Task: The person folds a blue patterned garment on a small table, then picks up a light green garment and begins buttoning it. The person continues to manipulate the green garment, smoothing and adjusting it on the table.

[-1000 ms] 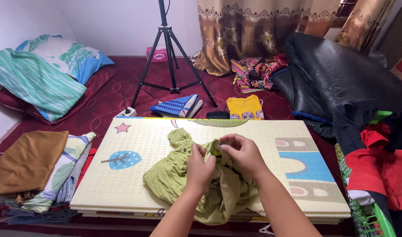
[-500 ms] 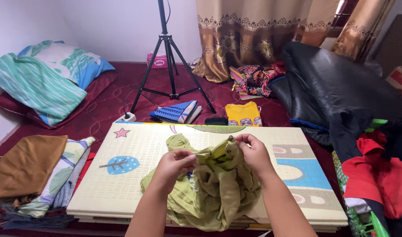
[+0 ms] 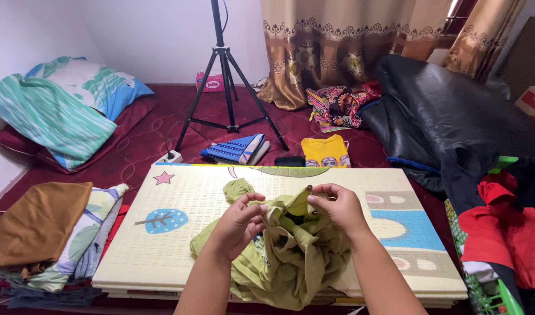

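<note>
A crumpled olive-green garment (image 3: 290, 256) lies on a pale yellow foam play mat (image 3: 180, 233) in front of me. My left hand (image 3: 238, 224) pinches a fold of the green cloth at its upper left. My right hand (image 3: 334, 210) grips the cloth's raised top edge, just right of the left hand. Between the two hands the fabric is lifted and bunched, with a dark opening showing. A loose end of the garment (image 3: 237, 188) rests on the mat beyond my left hand.
Folded clothes (image 3: 42, 233) are stacked at the left. A black tripod (image 3: 226, 76), a blue striped cloth (image 3: 235, 147) and a yellow shirt (image 3: 324, 150) lie beyond the mat. Red clothing (image 3: 501, 227) fills a green basket (image 3: 492, 294) at right; dark bedding (image 3: 454, 111) behind.
My hands first moved apart, lifting the cloth's top edge, then drew closer again. The fabric between them now sags open and sits slightly lower.
</note>
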